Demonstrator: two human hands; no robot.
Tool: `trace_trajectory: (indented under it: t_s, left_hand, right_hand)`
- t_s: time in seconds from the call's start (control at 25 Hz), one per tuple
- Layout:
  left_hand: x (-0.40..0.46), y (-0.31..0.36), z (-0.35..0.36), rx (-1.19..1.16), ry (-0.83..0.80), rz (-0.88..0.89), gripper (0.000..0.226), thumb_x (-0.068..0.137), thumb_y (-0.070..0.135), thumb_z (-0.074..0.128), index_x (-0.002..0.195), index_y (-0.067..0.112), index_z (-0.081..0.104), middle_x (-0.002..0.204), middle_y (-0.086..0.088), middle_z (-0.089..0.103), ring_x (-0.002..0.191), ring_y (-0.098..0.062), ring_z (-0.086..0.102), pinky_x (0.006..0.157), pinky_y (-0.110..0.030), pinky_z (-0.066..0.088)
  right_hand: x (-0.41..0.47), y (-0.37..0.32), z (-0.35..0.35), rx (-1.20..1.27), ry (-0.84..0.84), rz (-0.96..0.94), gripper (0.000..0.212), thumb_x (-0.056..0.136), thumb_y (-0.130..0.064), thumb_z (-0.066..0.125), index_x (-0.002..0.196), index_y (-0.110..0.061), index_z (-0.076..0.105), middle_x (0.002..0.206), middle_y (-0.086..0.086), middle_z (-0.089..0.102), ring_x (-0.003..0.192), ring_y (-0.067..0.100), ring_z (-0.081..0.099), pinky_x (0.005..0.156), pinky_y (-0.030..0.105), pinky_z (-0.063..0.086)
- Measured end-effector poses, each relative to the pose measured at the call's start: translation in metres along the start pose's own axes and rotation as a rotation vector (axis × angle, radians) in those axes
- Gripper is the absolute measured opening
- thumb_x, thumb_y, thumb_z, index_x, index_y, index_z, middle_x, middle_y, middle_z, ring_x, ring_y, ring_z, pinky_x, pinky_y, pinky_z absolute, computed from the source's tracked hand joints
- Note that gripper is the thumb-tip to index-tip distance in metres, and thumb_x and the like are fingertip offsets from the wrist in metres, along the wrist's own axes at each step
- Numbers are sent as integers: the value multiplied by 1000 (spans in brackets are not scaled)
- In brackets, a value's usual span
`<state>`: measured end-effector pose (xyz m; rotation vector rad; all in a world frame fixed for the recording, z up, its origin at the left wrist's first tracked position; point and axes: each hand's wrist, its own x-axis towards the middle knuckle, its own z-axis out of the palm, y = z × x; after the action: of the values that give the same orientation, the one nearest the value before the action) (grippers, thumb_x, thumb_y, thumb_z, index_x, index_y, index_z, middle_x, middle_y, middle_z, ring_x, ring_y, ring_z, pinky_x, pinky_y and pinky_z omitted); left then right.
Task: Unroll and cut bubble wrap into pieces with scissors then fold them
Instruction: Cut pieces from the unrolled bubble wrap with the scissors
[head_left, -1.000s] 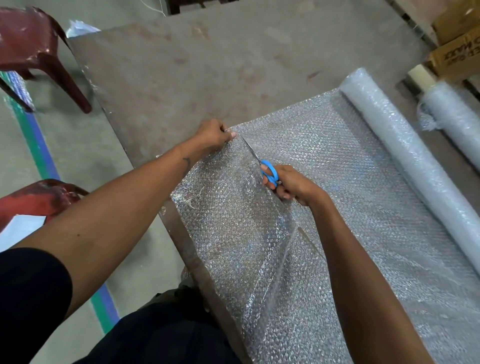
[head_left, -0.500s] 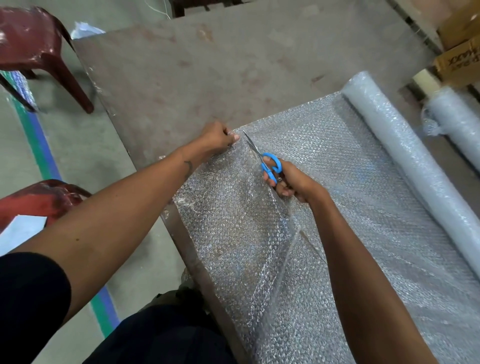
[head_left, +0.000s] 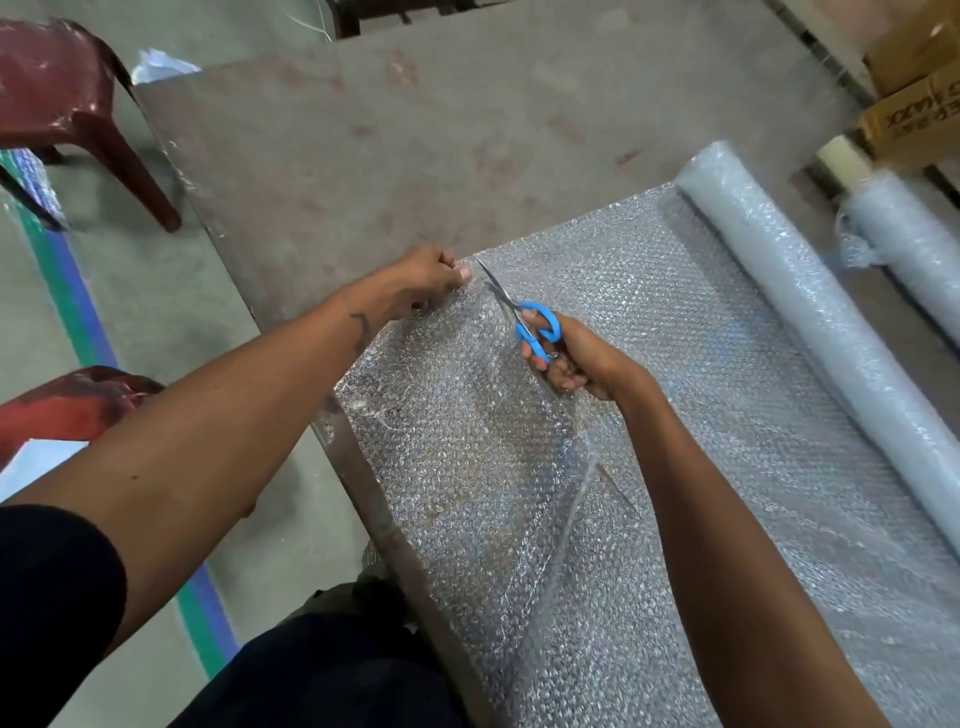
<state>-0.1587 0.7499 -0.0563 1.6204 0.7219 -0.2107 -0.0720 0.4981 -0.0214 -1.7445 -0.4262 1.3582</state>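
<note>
- Bubble wrap (head_left: 675, 415): spread flat over the right half of the table (head_left: 415, 130), running from frame centre down to the bottom right edge.
- Roll (head_left: 810, 312): lying along the sheet's upper right side, slanting from upper centre-right to the right edge.
- Left hand (head_left: 421, 283): at frame centre, fingers curled and pinching the far corner of the sheet, just left of the cut line.
- Right hand (head_left: 576, 358): just right of centre, fingers curled through and around the blue handles of the scissors (head_left: 524, 317).
- Blades: pointing up-left toward the left hand, close together, tip near the sheet's far edge.
- Cut line: visible as a slit running down from the scissors toward lower centre, with the left strip's edge lifted slightly.
- Second roll (head_left: 909, 244): off the table at the right edge, beside a pale tube end (head_left: 841, 156).
- Cardboard boxes (head_left: 914, 114): upper right corner.
- Dark red plastic chairs (head_left: 67, 104): upper left and left middle, on a floor with a green and blue stripe (head_left: 67, 291).
</note>
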Motion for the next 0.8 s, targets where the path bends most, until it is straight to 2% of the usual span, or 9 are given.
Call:
trace_trajectory:
  t_s: [0.12, 0.2, 0.36, 0.56, 0.8]
  left_hand:
    - [-2, 1, -3, -28, -44, 2, 28, 100, 16, 74, 77, 12, 58, 47, 7, 53, 41, -7, 43, 36, -21, 34]
    - [-2, 2, -5, -33, -69, -5, 28, 98, 18, 76, 77, 12, 58, 46, 9, 54, 38, -4, 44, 36, -20, 35]
    - [2, 2, -7, 66, -69, -10, 29, 100, 25, 73, 78, 12, 59, 59, 2, 50, 48, -9, 42, 41, -23, 34]
    - [9, -2, -5, 125, -58, -21, 36, 98, 32, 76, 77, 13, 55, 69, 0, 45, 63, -15, 38, 57, -31, 30]
    - [8, -2, -7, 123, -82, -34, 35, 100, 30, 74, 75, 15, 54, 66, -1, 43, 60, -14, 36, 56, -30, 27]
  right_hand:
    - [6, 0, -1, -6, -27, -18, 51, 110, -52, 46, 94, -8, 65, 68, 3, 57, 37, 8, 37, 33, 19, 31]
    - [9, 4, -4, -9, -47, -26, 53, 109, -56, 47, 93, -9, 67, 69, 4, 57, 37, 9, 37, 33, 21, 30]
    - [9, 11, -5, -18, -35, -27, 52, 109, -55, 47, 92, -10, 66, 68, 2, 57, 37, 8, 36, 33, 21, 29]
    - [10, 13, -8, -52, -10, -8, 42, 109, -48, 53, 97, -11, 67, 72, 2, 59, 39, 8, 35, 35, 22, 26]
    - [12, 9, -2, -50, -9, 8, 51, 109, -57, 47, 91, -13, 66, 71, 3, 57, 37, 8, 36, 34, 20, 28]
